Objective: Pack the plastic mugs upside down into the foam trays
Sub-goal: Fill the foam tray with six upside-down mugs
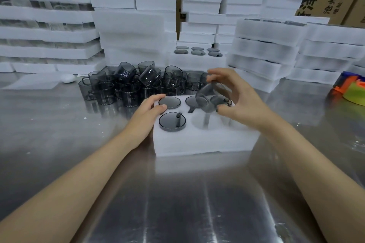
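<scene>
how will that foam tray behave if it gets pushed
Probably light for its size: the foam tray sits on a smooth metal table, so it would likely slide. That may be why the left hand grips its corner while the right hand holds a mug. It looks soft, likely denting rather than cracking.

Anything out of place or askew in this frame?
The loose smoky grey plastic mugs behind the white foam tray are heaped, several tipped sideways. A bright orange-and-green plastic object at far right looks unrelated.
</scene>
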